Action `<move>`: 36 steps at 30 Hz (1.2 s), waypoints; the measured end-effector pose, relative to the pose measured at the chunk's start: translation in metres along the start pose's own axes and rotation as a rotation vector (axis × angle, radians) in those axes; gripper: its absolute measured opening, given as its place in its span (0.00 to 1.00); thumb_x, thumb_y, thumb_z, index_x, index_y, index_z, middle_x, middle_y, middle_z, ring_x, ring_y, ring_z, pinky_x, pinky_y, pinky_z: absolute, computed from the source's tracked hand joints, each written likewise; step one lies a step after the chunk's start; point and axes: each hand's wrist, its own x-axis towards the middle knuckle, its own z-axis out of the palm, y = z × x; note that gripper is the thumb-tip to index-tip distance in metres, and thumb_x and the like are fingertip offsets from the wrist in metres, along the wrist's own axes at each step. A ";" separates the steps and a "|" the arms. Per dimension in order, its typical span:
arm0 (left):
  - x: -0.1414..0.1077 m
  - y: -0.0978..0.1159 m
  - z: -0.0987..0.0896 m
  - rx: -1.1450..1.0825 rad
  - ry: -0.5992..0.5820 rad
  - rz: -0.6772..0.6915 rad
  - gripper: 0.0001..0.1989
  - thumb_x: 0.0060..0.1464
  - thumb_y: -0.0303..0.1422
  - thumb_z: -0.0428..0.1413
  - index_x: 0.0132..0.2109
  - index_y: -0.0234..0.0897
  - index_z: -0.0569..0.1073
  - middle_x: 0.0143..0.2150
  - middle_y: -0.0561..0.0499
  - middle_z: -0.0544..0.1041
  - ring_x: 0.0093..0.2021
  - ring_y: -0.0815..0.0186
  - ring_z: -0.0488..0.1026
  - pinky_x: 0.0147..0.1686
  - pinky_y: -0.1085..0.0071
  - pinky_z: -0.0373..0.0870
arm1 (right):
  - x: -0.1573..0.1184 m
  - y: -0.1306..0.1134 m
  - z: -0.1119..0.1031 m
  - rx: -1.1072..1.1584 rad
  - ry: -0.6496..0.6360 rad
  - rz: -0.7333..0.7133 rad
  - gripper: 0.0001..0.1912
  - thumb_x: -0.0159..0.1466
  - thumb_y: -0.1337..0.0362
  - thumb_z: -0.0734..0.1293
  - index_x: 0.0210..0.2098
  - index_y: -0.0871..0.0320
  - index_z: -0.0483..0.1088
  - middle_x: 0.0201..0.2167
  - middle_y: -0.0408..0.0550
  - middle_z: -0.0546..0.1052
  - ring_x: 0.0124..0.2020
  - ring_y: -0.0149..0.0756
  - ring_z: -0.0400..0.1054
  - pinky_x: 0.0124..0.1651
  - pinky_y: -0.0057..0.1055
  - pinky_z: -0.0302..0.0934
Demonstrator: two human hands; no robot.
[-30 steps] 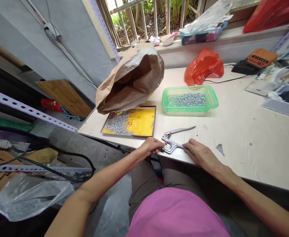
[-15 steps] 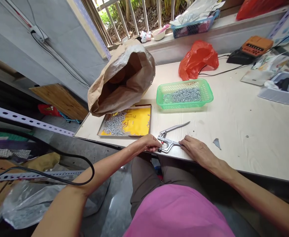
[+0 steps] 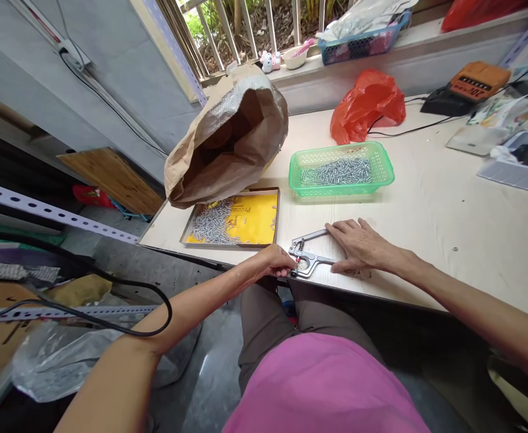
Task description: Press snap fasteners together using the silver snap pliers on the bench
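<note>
Hand pliers [image 3: 310, 262] with silver handles, a spring and a round-throated head lie near the table's front edge, handles spread apart. My left hand [image 3: 276, 261] is closed in a pinch at the pliers' head, beside a small red part; what lies between the fingertips is too small to make out. My right hand [image 3: 358, 245] rests over the handle ends with its fingers stretched out. Its fingertips touch the upper handle's tip and its thumb lies by the lower handle's end. Those ends are partly hidden.
A shallow tray [image 3: 276, 218] with small metal pieces on yellow card stands left of the pliers. Behind it leans an open brown paper bag [image 3: 228, 138]. A green basket [image 3: 341, 191] holds more metal pieces. Further back are a red plastic bag [image 3: 367, 108] and an orange-black device [image 3: 475, 81].
My right hand has shifted up and its fingers have spread, from the lower handle to across both handle ends. My left hand stays pinched at the pliers' head. The view has tilted slightly.
</note>
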 end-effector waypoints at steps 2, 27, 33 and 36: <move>-0.003 -0.003 0.001 0.045 0.009 0.008 0.09 0.47 0.29 0.59 0.22 0.31 0.71 0.14 0.56 0.66 0.16 0.76 0.62 0.19 0.79 0.57 | -0.001 -0.003 -0.004 -0.008 -0.002 0.005 0.44 0.50 0.41 0.67 0.58 0.62 0.59 0.54 0.64 0.66 0.53 0.58 0.59 0.52 0.53 0.53; 0.031 0.026 0.039 1.032 0.437 0.952 0.12 0.57 0.40 0.55 0.42 0.35 0.74 0.39 0.47 0.71 0.45 0.59 0.65 0.42 0.65 0.63 | -0.019 -0.023 -0.005 -0.031 0.047 0.055 0.10 0.66 0.64 0.58 0.32 0.58 0.70 0.32 0.51 0.72 0.35 0.39 0.65 0.37 0.34 0.56; 0.027 0.022 0.047 1.020 0.492 0.924 0.13 0.57 0.38 0.55 0.43 0.33 0.72 0.42 0.45 0.72 0.48 0.56 0.66 0.45 0.61 0.66 | -0.022 -0.014 -0.006 0.033 0.102 0.039 0.09 0.65 0.60 0.61 0.36 0.58 0.70 0.33 0.52 0.72 0.36 0.39 0.65 0.37 0.32 0.57; 0.023 0.003 0.061 0.973 0.579 1.004 0.15 0.59 0.33 0.53 0.51 0.31 0.66 0.54 0.39 0.68 0.57 0.55 0.63 0.54 0.58 0.63 | -0.018 0.004 -0.010 0.106 0.060 -0.045 0.19 0.60 0.50 0.65 0.40 0.59 0.71 0.35 0.53 0.71 0.36 0.41 0.65 0.38 0.34 0.58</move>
